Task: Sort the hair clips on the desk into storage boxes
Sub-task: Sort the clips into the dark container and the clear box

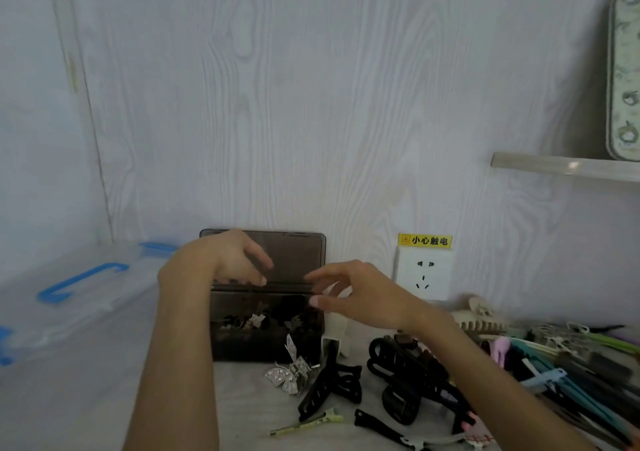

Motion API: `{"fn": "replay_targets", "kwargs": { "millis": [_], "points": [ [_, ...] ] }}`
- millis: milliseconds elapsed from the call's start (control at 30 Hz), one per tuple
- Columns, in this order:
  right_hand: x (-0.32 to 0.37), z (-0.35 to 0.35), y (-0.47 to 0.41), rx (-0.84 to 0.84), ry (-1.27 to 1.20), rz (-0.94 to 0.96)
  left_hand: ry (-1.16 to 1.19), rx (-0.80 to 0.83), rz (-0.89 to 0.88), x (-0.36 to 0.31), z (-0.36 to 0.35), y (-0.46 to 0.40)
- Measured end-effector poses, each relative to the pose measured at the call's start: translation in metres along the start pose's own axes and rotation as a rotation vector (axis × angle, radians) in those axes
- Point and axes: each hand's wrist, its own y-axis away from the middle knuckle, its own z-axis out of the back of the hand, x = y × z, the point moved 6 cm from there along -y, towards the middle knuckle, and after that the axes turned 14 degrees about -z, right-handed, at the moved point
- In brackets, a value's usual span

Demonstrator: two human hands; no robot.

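Observation:
A dark translucent storage box (pixel 266 343) stands against the wall with its lid (pixel 294 253) raised; several dark clips lie inside. My left hand (pixel 228 260) hovers over the box's back left, fingers loosely curled, holding nothing. My right hand (pixel 353 295) hovers at the box's right edge, fingers relaxed and empty. On the desk in front lie a silver butterfly clip (pixel 292 371), a black claw clip (pixel 329 386), larger black claw clips (pixel 408 378), a thin green clip (pixel 308 423) and a black flat clip (pixel 374 424).
A clear plastic bin with blue latches (pixel 79 282) fills the left. A wall socket (pixel 424 274) with a yellow warning label sits right of the box. A pile of coloured clips (pixel 561 364) and a beige claw clip (pixel 481 319) crowd the right. A shelf (pixel 564 166) juts out above.

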Motion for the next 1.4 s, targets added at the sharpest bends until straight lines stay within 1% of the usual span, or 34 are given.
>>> {"fn": "replay_targets", "kwargs": {
  "millis": [67,133,233,300,367,433,467,500,600,700,767,867,967,1033,1100,1200,1300,1400],
  "points": [
    [-0.012,0.016,0.005,-0.015,0.000,-0.022,0.050,0.002,-0.017,-0.007,0.000,-0.001],
    [-0.032,0.035,0.010,-0.004,0.105,-0.088,0.096,-0.011,-0.063,-0.021,-0.001,-0.006],
    [-0.067,0.052,0.016,0.124,0.310,-0.243,0.071,-0.031,-0.203,-0.057,-0.010,-0.019],
    [-0.086,0.052,0.017,0.195,0.389,-0.323,0.075,0.019,-0.314,-0.088,-0.031,-0.033],
    [-0.100,0.041,0.017,0.288,0.428,-0.363,0.069,0.124,-0.415,-0.116,-0.058,-0.045],
    [-0.107,0.026,0.018,0.420,0.449,-0.338,0.014,0.211,-0.471,-0.129,-0.083,-0.055],
    [-0.109,0.020,0.019,0.462,0.449,-0.324,-0.024,0.227,-0.472,-0.130,-0.093,-0.061],
    [-0.111,0.018,0.018,0.466,0.447,-0.312,-0.059,0.222,-0.461,-0.127,-0.101,-0.067],
    [-0.116,0.020,0.009,0.345,0.437,-0.318,-0.127,0.199,-0.411,-0.113,-0.119,-0.078],
    [-0.129,0.031,0.008,0.278,0.455,-0.364,-0.173,0.226,-0.431,-0.114,-0.128,-0.081],
    [-0.133,0.040,0.010,0.264,0.385,-0.396,-0.177,0.259,-0.449,-0.117,-0.131,-0.081],
    [-0.131,0.050,0.012,0.240,0.217,-0.429,-0.125,0.340,-0.461,-0.121,-0.136,-0.079],
    [-0.128,0.050,0.012,0.243,0.158,-0.423,-0.115,0.405,-0.502,-0.124,-0.140,-0.076],
    [-0.131,0.047,0.013,0.284,0.173,-0.459,-0.110,0.382,-0.495,-0.123,-0.141,-0.077],
    [-0.134,0.040,0.015,0.372,0.189,-0.492,-0.093,0.323,-0.491,-0.122,-0.142,-0.079],
    [-0.130,0.029,0.016,0.459,0.122,-0.458,-0.062,0.238,-0.503,-0.124,-0.143,-0.080],
    [-0.129,0.026,0.011,0.422,0.103,-0.423,-0.058,0.204,-0.512,-0.124,-0.140,-0.080],
    [-0.134,0.025,0.008,0.386,0.084,-0.449,-0.018,0.175,-0.497,-0.122,-0.126,-0.078]
  ]
}}
